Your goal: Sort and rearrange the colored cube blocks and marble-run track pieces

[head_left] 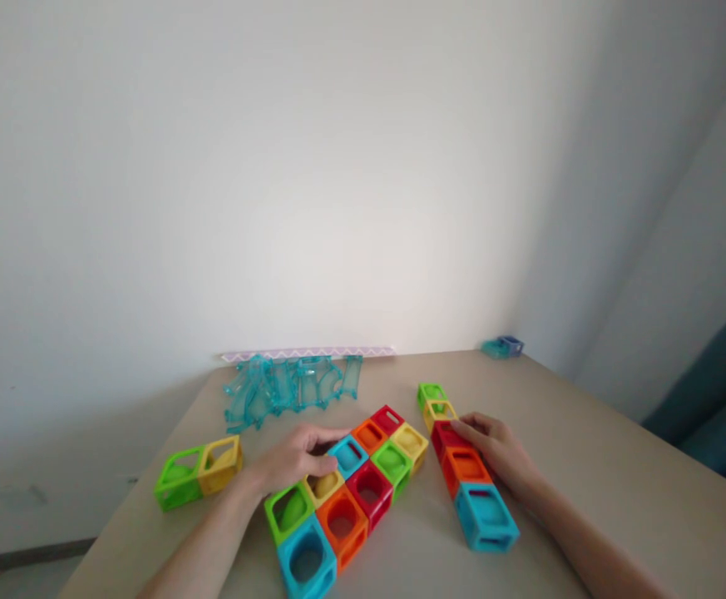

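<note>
My left hand (297, 462) grips a two-row slab of joined coloured cube blocks (358, 482) in front of me, its thumb on top and its fingers along the far left side. The slab lies slantwise on the table, in blue, orange, red, green and yellow. To its right, my right hand (493, 445) holds a single row of cube blocks (462, 466) near its red cube. That row runs from green at the far end to blue at the near end. A gap separates the row from the slab.
A green and yellow pair of cubes (200, 476) lies at the left of the table (587, 449). Clear teal track-like pieces (297, 384) and a patterned strip (313, 353) lie by the wall. A purple block (511, 346) with teal pieces is in the far right corner.
</note>
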Motion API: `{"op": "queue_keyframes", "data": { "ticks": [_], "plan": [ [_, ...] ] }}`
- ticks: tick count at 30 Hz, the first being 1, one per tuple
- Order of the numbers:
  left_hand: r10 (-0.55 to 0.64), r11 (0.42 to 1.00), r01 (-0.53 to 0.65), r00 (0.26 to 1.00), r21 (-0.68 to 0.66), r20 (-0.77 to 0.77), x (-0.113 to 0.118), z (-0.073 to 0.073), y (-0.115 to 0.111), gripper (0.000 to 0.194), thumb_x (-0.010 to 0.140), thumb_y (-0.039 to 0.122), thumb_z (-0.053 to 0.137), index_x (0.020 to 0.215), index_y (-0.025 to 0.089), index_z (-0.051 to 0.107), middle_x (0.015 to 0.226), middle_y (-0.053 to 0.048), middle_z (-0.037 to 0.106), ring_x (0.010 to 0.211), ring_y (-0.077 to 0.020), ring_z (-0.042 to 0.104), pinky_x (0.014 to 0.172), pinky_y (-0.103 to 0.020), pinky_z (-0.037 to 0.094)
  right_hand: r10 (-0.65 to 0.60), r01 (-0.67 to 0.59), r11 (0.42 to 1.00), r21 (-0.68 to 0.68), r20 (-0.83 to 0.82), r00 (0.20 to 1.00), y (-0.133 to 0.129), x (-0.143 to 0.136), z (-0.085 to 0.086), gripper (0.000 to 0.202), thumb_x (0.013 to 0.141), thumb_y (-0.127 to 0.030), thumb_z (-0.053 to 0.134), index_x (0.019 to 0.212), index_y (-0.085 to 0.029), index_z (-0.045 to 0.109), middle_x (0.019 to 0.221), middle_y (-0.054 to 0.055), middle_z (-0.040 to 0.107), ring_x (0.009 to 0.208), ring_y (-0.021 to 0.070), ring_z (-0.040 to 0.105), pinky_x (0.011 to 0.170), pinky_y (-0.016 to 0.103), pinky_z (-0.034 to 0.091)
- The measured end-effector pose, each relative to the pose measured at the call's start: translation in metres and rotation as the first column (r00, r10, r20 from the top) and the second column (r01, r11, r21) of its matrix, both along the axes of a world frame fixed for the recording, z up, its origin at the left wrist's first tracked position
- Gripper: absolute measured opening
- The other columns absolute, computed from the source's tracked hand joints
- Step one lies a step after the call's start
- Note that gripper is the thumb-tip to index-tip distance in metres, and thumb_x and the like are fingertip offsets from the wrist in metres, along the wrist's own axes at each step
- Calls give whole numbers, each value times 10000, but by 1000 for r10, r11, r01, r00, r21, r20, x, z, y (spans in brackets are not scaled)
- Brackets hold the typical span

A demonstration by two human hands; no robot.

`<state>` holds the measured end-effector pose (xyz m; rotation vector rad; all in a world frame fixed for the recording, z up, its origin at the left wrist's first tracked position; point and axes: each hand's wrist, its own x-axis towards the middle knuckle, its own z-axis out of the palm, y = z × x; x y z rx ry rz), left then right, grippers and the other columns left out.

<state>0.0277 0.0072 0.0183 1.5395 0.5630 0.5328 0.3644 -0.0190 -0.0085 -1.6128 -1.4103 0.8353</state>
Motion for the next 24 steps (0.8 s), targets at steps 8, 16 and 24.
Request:
{"op": "queue_keyframes", "data": {
  "ticks": [8, 16, 24],
  "plan": [
    [-133, 988, 139, 987, 66, -89, -13, 16, -8, 600, 609, 209, 665, 1207, 244, 634, 1134, -33, 686, 1161, -303, 546, 1019, -386, 368, 79, -68, 996, -58, 220, 972, 33, 38, 14, 452, 762, -512, 567, 953, -140, 738, 809, 82, 743, 720, 245, 666, 609, 307, 492],
    [282, 885, -172, 937, 432, -206, -5, 7, -3, 361, 730, 266, 614, 1079, 276, 707, 942, -29, 743, 826, -233, 650, 742, -295, 489, 271, -279, 959, -44, 414, 869, 65, 18, 42, 196, 695, -251, 619, 805, -235, 781, 758, 16, 744, 707, 213, 652, 671, 292, 478],
    [629, 609, -640, 750, 469, 207, 0, -9, 4, 361, 889, 385, 441, 1028, 192, 712, 1015, -69, 701, 1030, -242, 584, 939, -328, 391, 385, -431, 902, 2, 445, 809, 91, -54, 48, 220, 745, -224, 619, 920, -203, 751, 763, 23, 736, 677, 189, 635, 645, 282, 485]
  ]
}}
